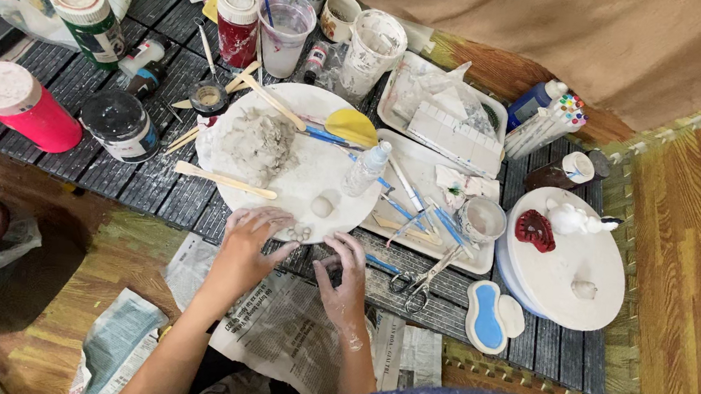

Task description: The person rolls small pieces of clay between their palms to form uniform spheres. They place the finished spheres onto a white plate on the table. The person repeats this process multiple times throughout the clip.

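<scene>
Top left, approx 11 o'clock: green paint jar (91,24) w/ a white label band and pale lid, upright. Just right of it, small white squeeze bottle (143,54) lying tilted. At 9 o'clock, pink jar (23,106) on its side, white cap. Next to it twd centre, dark round tub (121,124) w/ white label wrap. At 12 o'clock, dark red jar (238,16), white lid, pale label. Centre, clear small bottle (368,169) lying on the white round board (318,181). At 1–2 o'clock, blue bottle (534,102) w/ white cap, beside a marker pack (551,122), white barrels, multicoloured tips. Bottom, 6 o'clock: newspaper sheets (287,324), grey print, under both hands.
</scene>
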